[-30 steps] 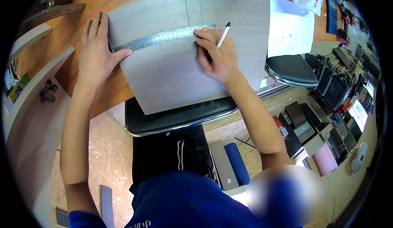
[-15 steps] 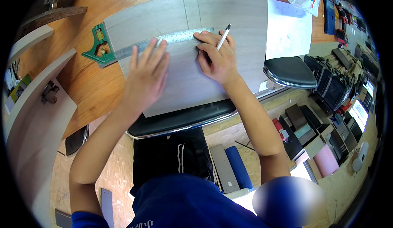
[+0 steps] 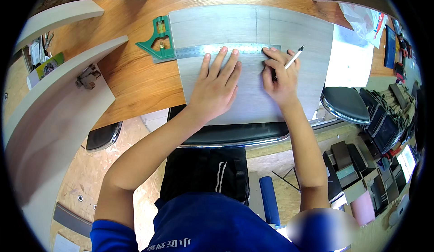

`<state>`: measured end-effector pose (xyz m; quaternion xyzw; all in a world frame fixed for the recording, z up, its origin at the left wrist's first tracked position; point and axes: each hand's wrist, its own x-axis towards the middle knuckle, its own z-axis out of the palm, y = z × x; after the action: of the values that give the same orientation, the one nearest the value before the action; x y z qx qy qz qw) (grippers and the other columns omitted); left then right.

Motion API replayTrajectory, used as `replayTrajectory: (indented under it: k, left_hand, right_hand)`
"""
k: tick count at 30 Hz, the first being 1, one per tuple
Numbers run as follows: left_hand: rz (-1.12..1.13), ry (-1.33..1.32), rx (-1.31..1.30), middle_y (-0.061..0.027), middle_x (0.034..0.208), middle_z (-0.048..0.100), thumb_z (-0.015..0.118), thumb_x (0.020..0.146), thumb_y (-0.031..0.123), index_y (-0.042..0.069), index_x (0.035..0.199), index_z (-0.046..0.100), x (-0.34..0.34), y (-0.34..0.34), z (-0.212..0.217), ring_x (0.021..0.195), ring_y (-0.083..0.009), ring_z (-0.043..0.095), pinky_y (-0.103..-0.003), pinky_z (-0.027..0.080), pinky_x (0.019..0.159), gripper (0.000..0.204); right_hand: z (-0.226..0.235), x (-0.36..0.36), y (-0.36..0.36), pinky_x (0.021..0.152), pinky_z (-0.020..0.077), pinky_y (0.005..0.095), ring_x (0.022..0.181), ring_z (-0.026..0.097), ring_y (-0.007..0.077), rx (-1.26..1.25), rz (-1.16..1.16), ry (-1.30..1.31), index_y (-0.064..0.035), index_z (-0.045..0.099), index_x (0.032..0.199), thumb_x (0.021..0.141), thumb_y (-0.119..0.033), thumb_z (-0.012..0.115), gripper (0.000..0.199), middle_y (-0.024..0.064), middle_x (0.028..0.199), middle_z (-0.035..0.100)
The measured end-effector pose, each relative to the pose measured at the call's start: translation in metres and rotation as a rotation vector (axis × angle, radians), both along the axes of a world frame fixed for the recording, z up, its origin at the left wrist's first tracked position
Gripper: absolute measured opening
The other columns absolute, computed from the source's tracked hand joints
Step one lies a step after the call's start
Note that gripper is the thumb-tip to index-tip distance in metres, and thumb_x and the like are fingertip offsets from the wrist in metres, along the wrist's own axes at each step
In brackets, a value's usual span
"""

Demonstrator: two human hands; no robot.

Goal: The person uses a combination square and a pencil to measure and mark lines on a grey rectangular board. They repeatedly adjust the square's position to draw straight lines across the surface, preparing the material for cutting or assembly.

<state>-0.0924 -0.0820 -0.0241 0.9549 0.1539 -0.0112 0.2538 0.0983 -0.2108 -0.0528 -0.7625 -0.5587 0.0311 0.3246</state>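
A combination square lies across a grey wood-grain board (image 3: 199, 89). Its green head (image 3: 171, 44) sits against the board's left edge, and its steel ruler (image 3: 199, 50) runs to the right over the surface. My left hand (image 3: 216, 84) is laid flat with fingers spread, the fingertips on the ruler's lower edge. In my right hand (image 3: 284, 81) is a white pen (image 3: 293, 59), its dark end pointing up and away. Fingertips of that hand touch the ruler near its right end. Two thin lines (image 3: 257, 23) cross the board's far part.
The board rests on a wooden table (image 3: 135, 87) and overhangs its near edge above a black chair (image 3: 239, 133). White paper (image 3: 350, 64) and a plastic bag (image 3: 364, 19) lie at the right. An upright pale panel (image 3: 68, 98) stands at the left.
The whole view has swung, so the board and hands appear farther right and more level. Both hands keep about the same places along the ruler, and the pen stays in my right hand.
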Motion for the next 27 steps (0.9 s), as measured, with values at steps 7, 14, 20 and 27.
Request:
replayTrajectory:
  k: [7, 14, 20, 27]
  left_hand:
    - [0.172, -0.193, -0.062, -0.0205, 0.158, 0.04, 0.075, 0.084, 0.011, 0.003, 0.138, 0.056, -0.019, 0.046, 0.006, 0.148, -0.0392, 0.036, -0.058, 0.031, 0.118, 0.058]
    - [0.55, -0.21, 0.056, -0.0246, 0.139, 0.056, 0.073, 0.088, 0.009, 0.0, 0.136, 0.055, -0.076, 0.142, 0.017, 0.125, -0.0375, 0.058, -0.045, 0.047, 0.106, 0.052]
    - [0.756, -0.075, -0.206, -0.0176, 0.13, 0.066, 0.076, 0.093, 0.016, -0.001, 0.14, 0.053, -0.083, 0.147, 0.0, 0.11, -0.023, 0.067, -0.037, 0.054, 0.098, 0.056]
    - [0.644, 0.038, -0.271, -0.0132, 0.115, 0.073, 0.08, 0.09, 0.023, -0.002, 0.127, 0.066, -0.07, 0.168, 0.006, 0.094, -0.0146, 0.066, -0.03, 0.054, 0.085, 0.047]
  right_hand:
    - [0.0, 0.0, 0.002, 0.107, 0.0378, 0.0469, 0.111, 0.068, 0.0226, 0.012, 0.001, -0.016, -0.0105, 0.063, 0.095, 0.076, 0.002, 0.068, 0.023, 0.0025, 0.118, 0.073]
    - [-0.003, 0.0, 0.0, 0.107, 0.0376, 0.0466, 0.111, 0.068, 0.0228, 0.012, -0.012, -0.029, -0.0105, 0.063, 0.094, 0.076, 0.003, 0.067, 0.023, 0.0023, 0.118, 0.073]
    - [-0.003, -0.001, 0.001, 0.108, 0.0375, 0.0483, 0.111, 0.068, 0.0234, 0.009, -0.005, -0.036, -0.0098, 0.062, 0.094, 0.076, 0.003, 0.066, 0.023, 0.0026, 0.118, 0.073]
    - [-0.001, -0.001, 0.001, 0.11, 0.0368, 0.0495, 0.111, 0.068, 0.0235, 0.001, -0.007, -0.038, -0.0092, 0.062, 0.094, 0.077, 0.004, 0.065, 0.022, 0.0033, 0.117, 0.073]
